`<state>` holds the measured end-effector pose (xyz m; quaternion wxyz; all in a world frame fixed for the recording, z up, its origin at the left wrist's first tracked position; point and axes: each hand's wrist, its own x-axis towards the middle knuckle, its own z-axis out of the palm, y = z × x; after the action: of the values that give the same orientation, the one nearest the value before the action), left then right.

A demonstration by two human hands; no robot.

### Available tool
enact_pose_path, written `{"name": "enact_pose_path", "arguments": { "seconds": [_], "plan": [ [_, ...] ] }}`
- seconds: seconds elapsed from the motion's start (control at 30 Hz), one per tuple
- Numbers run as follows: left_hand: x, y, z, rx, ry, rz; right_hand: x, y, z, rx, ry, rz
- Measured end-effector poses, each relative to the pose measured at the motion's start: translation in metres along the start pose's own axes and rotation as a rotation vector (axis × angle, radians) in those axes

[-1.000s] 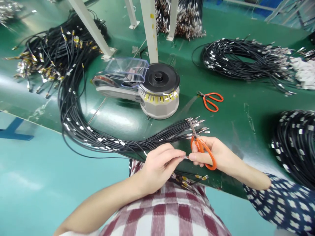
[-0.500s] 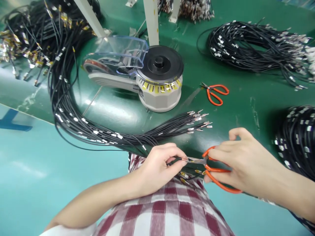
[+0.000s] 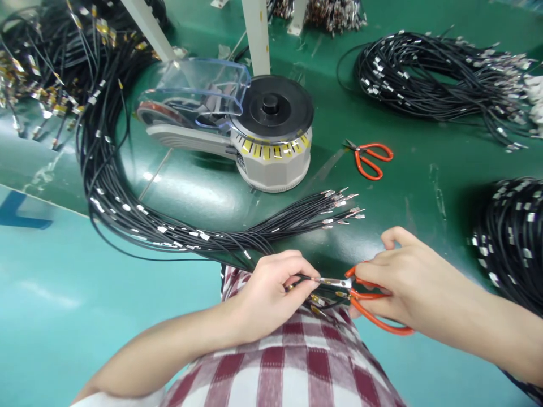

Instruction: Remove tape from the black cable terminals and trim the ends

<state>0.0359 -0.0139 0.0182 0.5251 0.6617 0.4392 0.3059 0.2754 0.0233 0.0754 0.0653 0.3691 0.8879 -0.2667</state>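
My left hand (image 3: 283, 299) pinches the end of a thin black cable (image 3: 303, 276) between thumb and fingers, just above the lap. My right hand (image 3: 403, 277) is closed on the orange handles of a pair of scissors (image 3: 379, 321). The metal blades reach left to the cable end at my left fingertips; whether they touch it I cannot tell. More cable ends with yellow tape (image 3: 318, 299) lie on the lap beneath the hands. Just beyond the hands, a bundle of black cables (image 3: 229, 240) with white labels lies along the table edge, its stripped ends pointing right.
A round tape dispenser (image 3: 271, 135) with cut yellow tape strips stands on the green table. Right of it lie a second pair of orange scissors (image 3: 371, 158) and a coiled cable bundle (image 3: 407, 79). Another coil (image 3: 513, 237) sits at the right edge, and a cable heap (image 3: 97, 45) at far left.
My right hand and the scissors have shifted slightly left and turned a little, so the blades show a broader face. My left hand keeps its pinch in nearly the same place.
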Motion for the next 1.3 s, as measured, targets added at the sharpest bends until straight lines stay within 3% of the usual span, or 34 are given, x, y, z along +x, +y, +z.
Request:
{"name": "enact_pose_path", "arguments": {
  "seconds": [0.2,0.3,0.5,0.8,0.97,1.2,1.3],
  "plan": [
    [-0.001,-0.001,0.001,-0.036,0.006,0.012,0.002,0.005,0.005,0.244,-0.222,0.152],
    [-0.001,0.0,-0.001,-0.037,-0.008,-0.011,0.003,0.006,0.005,0.333,-0.263,0.181],
    [0.002,0.004,-0.003,-0.012,-0.043,-0.045,0.002,0.0,-0.005,0.215,-0.128,0.039],
    [0.001,0.002,0.001,0.033,0.001,-0.019,0.001,-0.005,0.006,0.013,0.057,0.012],
    [0.0,0.001,0.002,-0.01,0.012,-0.014,0.002,-0.003,0.007,0.047,0.003,0.042],
    [-0.001,0.003,-0.001,-0.053,0.015,-0.066,0.003,-0.002,0.009,0.332,-0.178,0.148],
    [0.0,0.004,-0.001,-0.078,0.029,-0.105,0.004,0.01,0.011,0.385,-0.09,0.184]
  ]
}}
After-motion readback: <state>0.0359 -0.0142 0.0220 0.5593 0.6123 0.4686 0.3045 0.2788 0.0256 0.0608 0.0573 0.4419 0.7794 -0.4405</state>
